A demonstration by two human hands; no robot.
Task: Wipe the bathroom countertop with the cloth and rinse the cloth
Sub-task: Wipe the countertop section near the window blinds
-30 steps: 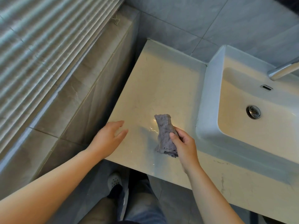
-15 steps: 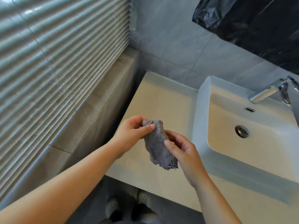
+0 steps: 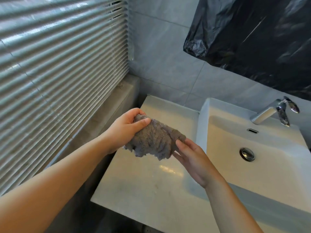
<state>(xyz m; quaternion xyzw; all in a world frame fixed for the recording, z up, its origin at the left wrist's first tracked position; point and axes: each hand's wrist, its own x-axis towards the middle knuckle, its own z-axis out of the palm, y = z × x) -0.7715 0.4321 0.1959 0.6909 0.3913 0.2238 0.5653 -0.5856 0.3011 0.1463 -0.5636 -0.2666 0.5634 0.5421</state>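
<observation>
A grey terry cloth (image 3: 154, 140) hangs spread between my two hands above the pale countertop (image 3: 143, 179). My left hand (image 3: 126, 130) grips its upper left corner, thumb on top and fingers curled behind. My right hand (image 3: 190, 158) pinches the cloth's right edge between thumb and fingers, palm turned up. The cloth's lower edge dangles free, clear of the counter. A wet sheen shows on the counter below the cloth. To the right sits the white rectangular basin (image 3: 269, 167) with its chrome drain (image 3: 247, 154) and chrome faucet (image 3: 272, 113).
Window blinds (image 3: 58, 73) and a grey tiled ledge (image 3: 104, 125) run along the left. A black plastic sheet (image 3: 252, 36) covers the wall above the basin. Grey wall tiles stand behind the counter.
The cloth was lifted off the counter. My left hand came in and took its top corner, and both hands have pulled the bunched cloth open and sideways. The view tilted upward.
</observation>
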